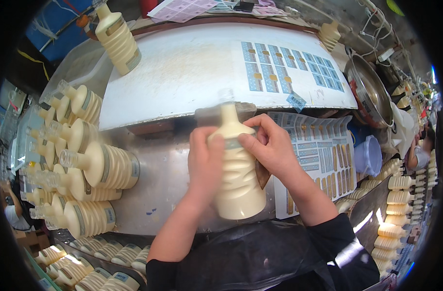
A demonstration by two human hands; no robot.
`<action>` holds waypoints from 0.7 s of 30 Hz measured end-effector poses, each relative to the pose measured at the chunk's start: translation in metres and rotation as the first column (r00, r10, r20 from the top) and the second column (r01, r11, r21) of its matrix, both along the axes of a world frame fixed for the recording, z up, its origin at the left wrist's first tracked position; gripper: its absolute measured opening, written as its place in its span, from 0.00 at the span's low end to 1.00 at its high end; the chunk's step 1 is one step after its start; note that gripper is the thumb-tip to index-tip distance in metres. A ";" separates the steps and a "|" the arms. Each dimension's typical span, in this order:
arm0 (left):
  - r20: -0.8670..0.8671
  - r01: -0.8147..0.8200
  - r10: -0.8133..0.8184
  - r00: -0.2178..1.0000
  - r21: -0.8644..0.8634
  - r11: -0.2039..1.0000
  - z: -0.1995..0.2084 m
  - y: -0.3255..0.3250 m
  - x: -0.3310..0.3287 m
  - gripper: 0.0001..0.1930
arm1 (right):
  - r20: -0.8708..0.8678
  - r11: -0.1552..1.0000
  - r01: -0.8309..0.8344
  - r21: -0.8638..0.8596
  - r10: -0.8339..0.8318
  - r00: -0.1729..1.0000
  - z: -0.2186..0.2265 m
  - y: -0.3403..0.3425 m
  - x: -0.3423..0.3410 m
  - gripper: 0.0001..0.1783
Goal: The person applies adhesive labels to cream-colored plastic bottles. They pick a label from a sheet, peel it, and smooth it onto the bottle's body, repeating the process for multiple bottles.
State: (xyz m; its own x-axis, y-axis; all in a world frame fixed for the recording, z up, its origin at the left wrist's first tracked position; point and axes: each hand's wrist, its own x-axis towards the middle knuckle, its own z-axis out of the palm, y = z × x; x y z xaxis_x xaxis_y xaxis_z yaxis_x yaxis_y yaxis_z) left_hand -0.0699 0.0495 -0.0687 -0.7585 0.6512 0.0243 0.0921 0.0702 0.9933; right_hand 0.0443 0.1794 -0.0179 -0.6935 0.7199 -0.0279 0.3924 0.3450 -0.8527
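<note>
A cream ribbed bottle [238, 186] with a narrow, clear-topped neck stands in front of me, tilted slightly. My left hand [204, 157], a little blurred, is closed on the left side of its shoulder. From the right, my right hand [270, 145] grips the same shoulder, thumb pressed on a greyish label band [233, 142] that runs round it. The fingers behind the bottle are hidden. Right of my hands lies a sheet of blue and gold labels [323, 169]. A small blue label [296, 102] sticks at the white board's front edge.
Similar bottles [112, 165] are stacked on their sides at the left; another bottle [118, 41] stands on the white board [182, 63]. More label strips [267, 68] lie there. A metal pan [372, 89] and a lilac bucket [368, 155] are at the right. Bottle rows [396, 208] line the lower right.
</note>
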 end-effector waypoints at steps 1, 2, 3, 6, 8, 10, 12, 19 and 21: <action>0.003 0.003 -0.003 1.000 0.011 1.000 -0.001 0.000 0.000 0.15 | 0.003 1.000 -0.002 -0.001 0.002 1.000 0.000 0.000 0.000 0.20; 0.006 0.005 -0.005 1.000 0.023 1.000 -0.002 0.000 0.000 0.15 | 0.006 1.000 -0.004 -0.001 0.004 1.000 0.001 -0.001 0.000 0.19; 0.072 0.012 -0.015 0.997 0.049 0.999 -0.002 0.000 0.000 0.15 | 0.008 1.000 -0.008 0.001 0.008 1.000 0.001 -0.001 0.001 0.18; 0.250 0.012 -0.051 0.967 0.154 0.988 0.001 -0.002 0.002 0.15 | -0.144 0.983 -0.045 -0.176 0.020 0.989 -0.009 0.013 0.005 0.13; 0.343 -0.029 -0.061 0.937 0.252 0.967 0.004 -0.007 0.002 0.15 | -0.212 0.918 -0.067 -0.391 -0.019 0.977 0.007 0.030 0.014 0.10; 0.297 -0.003 -0.056 0.953 0.194 0.981 0.007 -0.007 0.005 0.14 | -0.260 0.909 -0.048 -0.415 -0.068 0.963 0.029 0.027 0.018 0.09; 0.308 -0.017 -0.046 0.950 0.198 0.980 0.006 -0.007 0.006 0.15 | -0.346 0.999 0.013 -0.051 -0.029 0.938 0.027 0.015 0.018 0.12; 0.554 -0.132 -0.061 0.830 0.301 0.945 0.001 -0.014 0.003 0.12 | -0.053 0.449 -0.302 0.841 0.625 0.779 0.030 -0.036 0.006 0.15; 0.615 -0.154 -0.082 0.785 0.321 0.934 0.000 -0.017 0.002 0.14 | -0.081 0.381 -0.177 0.907 0.572 0.816 0.032 -0.048 -0.001 0.13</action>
State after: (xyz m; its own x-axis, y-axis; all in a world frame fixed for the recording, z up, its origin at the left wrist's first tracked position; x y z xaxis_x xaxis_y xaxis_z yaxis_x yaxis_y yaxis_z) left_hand -0.0676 0.0326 -0.0682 -0.7100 0.6622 -0.2395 -0.5351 -0.2862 0.7948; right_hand 0.0430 0.1317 0.0144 -0.7092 -0.1019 0.6977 -0.2094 0.9753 -0.0704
